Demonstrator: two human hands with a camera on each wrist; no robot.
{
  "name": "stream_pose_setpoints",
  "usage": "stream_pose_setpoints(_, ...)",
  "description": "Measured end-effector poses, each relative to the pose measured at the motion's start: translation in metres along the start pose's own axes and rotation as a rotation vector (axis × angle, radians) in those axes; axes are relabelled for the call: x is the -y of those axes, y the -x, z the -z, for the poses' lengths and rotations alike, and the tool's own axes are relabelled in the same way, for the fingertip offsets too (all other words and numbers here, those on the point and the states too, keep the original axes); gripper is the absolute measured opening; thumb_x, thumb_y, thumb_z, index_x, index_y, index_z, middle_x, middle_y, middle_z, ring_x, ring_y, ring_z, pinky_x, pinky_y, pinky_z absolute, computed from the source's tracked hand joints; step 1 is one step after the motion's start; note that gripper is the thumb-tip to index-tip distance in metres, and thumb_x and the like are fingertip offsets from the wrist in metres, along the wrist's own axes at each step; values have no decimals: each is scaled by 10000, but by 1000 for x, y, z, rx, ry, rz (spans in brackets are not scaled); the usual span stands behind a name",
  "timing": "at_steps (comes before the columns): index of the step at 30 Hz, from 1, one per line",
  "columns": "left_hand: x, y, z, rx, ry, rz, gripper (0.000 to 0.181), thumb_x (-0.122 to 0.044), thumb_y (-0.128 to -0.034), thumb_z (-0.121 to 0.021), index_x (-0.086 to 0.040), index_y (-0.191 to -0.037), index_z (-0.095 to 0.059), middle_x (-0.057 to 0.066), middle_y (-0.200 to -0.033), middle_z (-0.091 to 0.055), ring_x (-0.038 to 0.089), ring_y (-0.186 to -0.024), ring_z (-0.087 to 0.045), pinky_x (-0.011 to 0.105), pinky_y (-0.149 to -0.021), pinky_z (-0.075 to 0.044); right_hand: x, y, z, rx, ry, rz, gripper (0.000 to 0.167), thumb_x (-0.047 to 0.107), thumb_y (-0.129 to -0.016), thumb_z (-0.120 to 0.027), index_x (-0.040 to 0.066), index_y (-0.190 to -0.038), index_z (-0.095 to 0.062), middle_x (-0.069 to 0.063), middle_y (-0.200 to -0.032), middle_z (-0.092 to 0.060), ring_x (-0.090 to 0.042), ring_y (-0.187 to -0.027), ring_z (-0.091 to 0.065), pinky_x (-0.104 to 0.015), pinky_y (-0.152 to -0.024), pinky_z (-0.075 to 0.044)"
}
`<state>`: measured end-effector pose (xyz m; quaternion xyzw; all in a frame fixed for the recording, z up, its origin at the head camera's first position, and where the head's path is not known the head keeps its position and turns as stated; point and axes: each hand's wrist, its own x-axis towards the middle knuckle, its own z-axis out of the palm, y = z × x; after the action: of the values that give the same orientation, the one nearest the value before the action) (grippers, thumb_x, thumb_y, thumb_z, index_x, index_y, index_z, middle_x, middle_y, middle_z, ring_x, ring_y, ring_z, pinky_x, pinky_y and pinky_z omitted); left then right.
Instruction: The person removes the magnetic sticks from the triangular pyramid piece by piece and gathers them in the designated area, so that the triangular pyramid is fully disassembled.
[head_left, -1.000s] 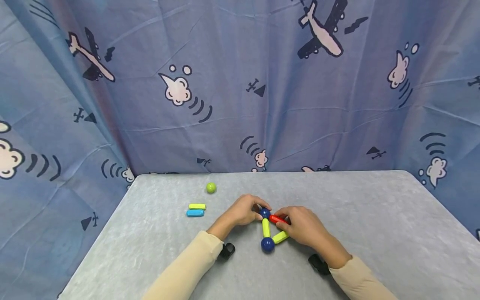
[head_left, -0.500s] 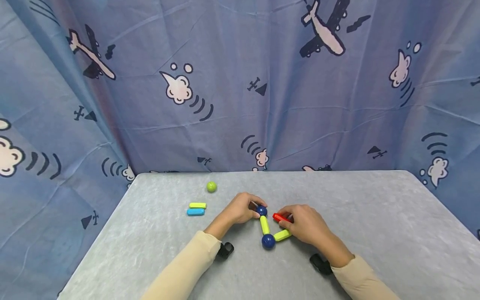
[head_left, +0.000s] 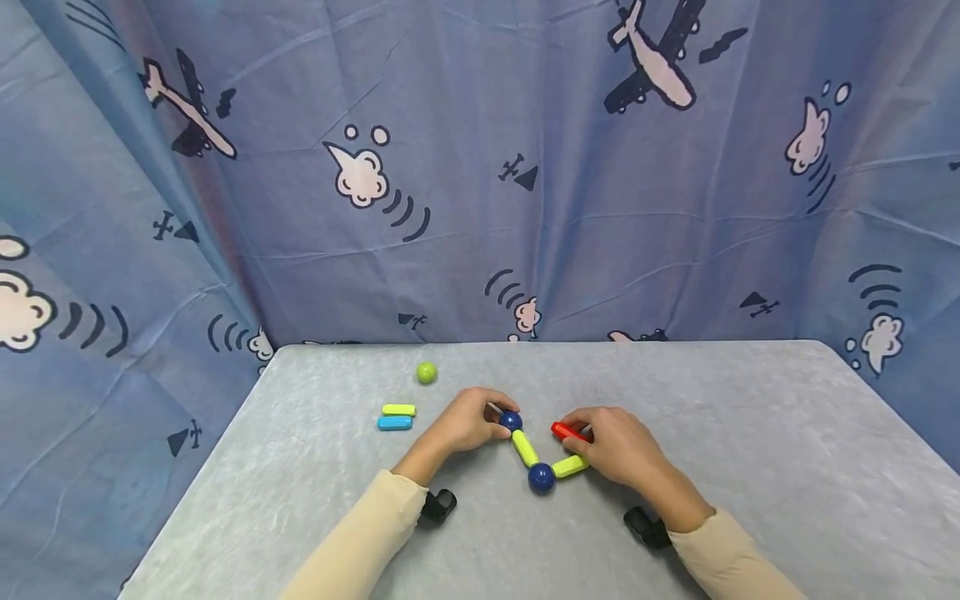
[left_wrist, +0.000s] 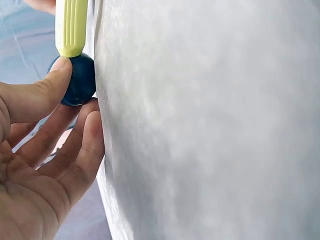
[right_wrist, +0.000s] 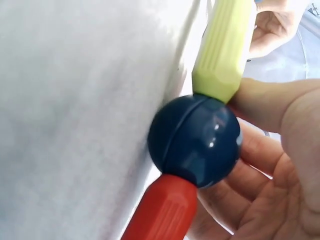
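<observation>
My left hand (head_left: 470,421) pinches a dark blue ball (head_left: 511,421) between thumb and fingers. From it a yellow-green magnetic rod (head_left: 525,448) runs to a second blue ball (head_left: 542,478) on the table, where another yellow-green rod (head_left: 570,466) leads towards my right hand (head_left: 618,443). That hand pinches a red magnetic rod (head_left: 567,431), whose left end is free and apart from the left hand's ball. In the right wrist view, a blue ball (right_wrist: 195,140) at the right fingers joins a yellow-green rod (right_wrist: 225,50) and a red rod (right_wrist: 162,212); whether it is the same red rod I cannot tell.
On the grey table (head_left: 712,400), a yellow-green rod (head_left: 399,410) and a light blue rod (head_left: 394,423) lie side by side at the left. A green ball (head_left: 426,372) sits behind them. A patterned blue curtain (head_left: 450,208) hangs at the table's back.
My left hand has moved left with its blue ball, swinging the attached yellow-green rod. A gap has opened between that ball and the red rod. My right hand has shifted slightly right.
</observation>
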<state>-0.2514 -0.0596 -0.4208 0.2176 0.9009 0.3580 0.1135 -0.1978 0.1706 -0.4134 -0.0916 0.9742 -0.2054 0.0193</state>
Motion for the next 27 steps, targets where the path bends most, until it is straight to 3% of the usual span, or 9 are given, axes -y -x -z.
stream_pose_setpoints(6,7,5,5,-21,-16,-19,319,-88,-812,-814,-117,-1122,-744,57,-1091,-723,129,-906,-652,284,-781,-526,-5,0,3,-36,-4,29,262,233,-850,-783,141,-1093,-747,5,-949,-746,-122,-794,-639,-324,-672,-492)
stream_pose_setpoints(12,9,16,10,-41,-37,1,309,-142,-803,-832,-115,-1099,-747,63,-1071,-724,123,-855,-627,231,-688,-499,-8,-1,4,-36,-17,37,260,234,-847,-783,148,-1088,-742,18,-953,-745,-126,-814,-653,-329,-680,-490)
stream_pose_setpoints(27,11,45,13,-118,-205,25,292,-306,-790,-847,-164,-1025,-744,-16,-971,-728,78,-804,-632,269,-714,-488,-11,0,5,-21,-10,10,297,278,-854,-782,142,-1112,-729,20,-969,-736,-128,-806,-643,-310,-645,-478)
